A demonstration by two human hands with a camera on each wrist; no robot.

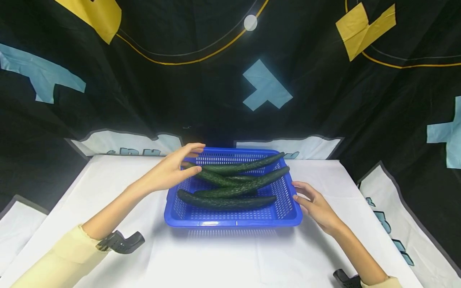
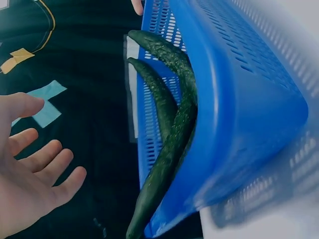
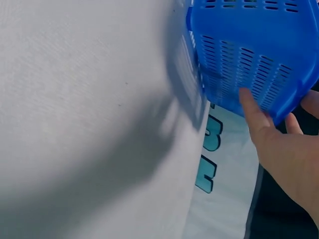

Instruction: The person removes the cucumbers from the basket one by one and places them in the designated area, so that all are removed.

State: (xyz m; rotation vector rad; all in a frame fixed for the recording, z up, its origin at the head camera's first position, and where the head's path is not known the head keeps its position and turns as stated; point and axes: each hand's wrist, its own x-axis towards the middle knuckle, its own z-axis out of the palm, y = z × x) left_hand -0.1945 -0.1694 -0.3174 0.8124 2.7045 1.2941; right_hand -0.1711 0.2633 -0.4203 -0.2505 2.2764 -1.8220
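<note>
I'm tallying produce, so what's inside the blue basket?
At least four dark green cucumbers, some overlapping, lie in the blue basket; whatever lies directly beneath them is covered.

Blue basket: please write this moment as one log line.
blue basket: holds cucumbers | left hand: empty, at left end | right hand: at right end

Seemingly a makeshift booth: a white-covered table [image 1: 201,260] lies beneath the left hand [image 1: 171,170] and right hand [image 1: 318,210]; black cloth [image 1: 201,100] with blue patches [image 1: 268,86] and yellow patches [image 1: 354,26] hangs beyond them.
</note>
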